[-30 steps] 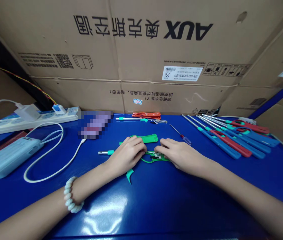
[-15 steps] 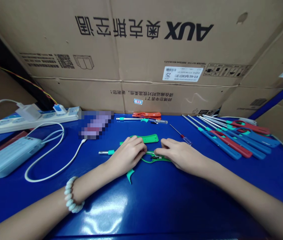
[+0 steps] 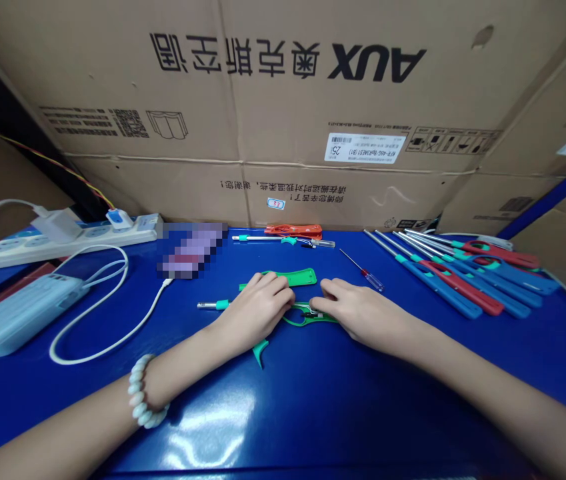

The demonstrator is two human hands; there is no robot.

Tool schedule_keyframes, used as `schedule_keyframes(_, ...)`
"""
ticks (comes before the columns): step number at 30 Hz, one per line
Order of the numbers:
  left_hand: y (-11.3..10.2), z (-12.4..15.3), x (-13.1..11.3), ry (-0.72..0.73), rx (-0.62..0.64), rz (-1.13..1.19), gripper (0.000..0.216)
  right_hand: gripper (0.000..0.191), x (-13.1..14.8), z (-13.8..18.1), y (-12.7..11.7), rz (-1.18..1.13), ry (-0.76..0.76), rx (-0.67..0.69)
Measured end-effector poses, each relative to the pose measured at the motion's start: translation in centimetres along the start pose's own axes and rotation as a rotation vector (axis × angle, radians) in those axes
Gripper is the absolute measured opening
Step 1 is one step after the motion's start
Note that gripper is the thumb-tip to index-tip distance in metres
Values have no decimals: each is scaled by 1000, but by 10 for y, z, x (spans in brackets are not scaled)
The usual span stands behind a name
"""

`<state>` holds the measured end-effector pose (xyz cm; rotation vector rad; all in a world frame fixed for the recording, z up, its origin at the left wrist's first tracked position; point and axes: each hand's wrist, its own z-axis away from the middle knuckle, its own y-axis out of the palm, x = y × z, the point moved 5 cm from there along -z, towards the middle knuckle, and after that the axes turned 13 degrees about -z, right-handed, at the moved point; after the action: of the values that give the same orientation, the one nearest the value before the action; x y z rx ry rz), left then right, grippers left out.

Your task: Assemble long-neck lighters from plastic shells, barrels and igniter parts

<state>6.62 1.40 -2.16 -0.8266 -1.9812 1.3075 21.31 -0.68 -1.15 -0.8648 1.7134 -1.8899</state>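
My left hand [image 3: 255, 312] and my right hand [image 3: 355, 308] lie close together on the blue table [image 3: 283, 407], fingers curled down on an opened green lighter body [image 3: 307, 315] with small parts showing between them. Its metal nozzle with a teal collar [image 3: 211, 305] sticks out to the left from under my left hand. A green half-shell [image 3: 293, 277] lies just behind my hands. A small green trigger piece [image 3: 260, 349] lies below my left hand. What my fingertips pinch is too small to make out.
Several blue and red long-nozzle lighters [image 3: 457, 273] lie at the right. An orange lighter part with a metal tube [image 3: 287, 235] and a small red screwdriver [image 3: 363, 270] lie behind. A power strip [image 3: 63, 240], power bank [image 3: 17, 313] and white cable [image 3: 107, 327] sit left. Cardboard boxes [image 3: 283, 113] wall the back.
Almost nothing has moved; my right fingertips have shifted slightly on the green lighter body while my left hand has stayed in place.
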Motion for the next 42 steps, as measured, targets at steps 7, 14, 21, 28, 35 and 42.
schedule_keyframes(7, 1, -1, 0, -6, 20, -14, 22, 35, 1, 0, 0, 20, 3, 7)
schedule_keyframes(14, 0, 1, -3, 44, -24, -59, 22, 36, 1, -1, -1, 14, 11, 22)
schedule_keyframes(21, 1, 1, 2, 5, -11, 13, 21, 36, -2, 1, 1, 37, -21, -9)
schedule_keyframes(28, -2, 2, 0, 72, -45, -29, 23, 42, -3, 1, 3, 50, -64, -59)
schedule_keyframes(35, -4, 3, -2, 94, -83, -55, 25, 38, -2, 1, 4, 44, -64, -59)
schedule_keyframes(42, -3, 4, -3, 97, -86, -71, 26, 39, -3, 2, 5, 64, -74, -68)
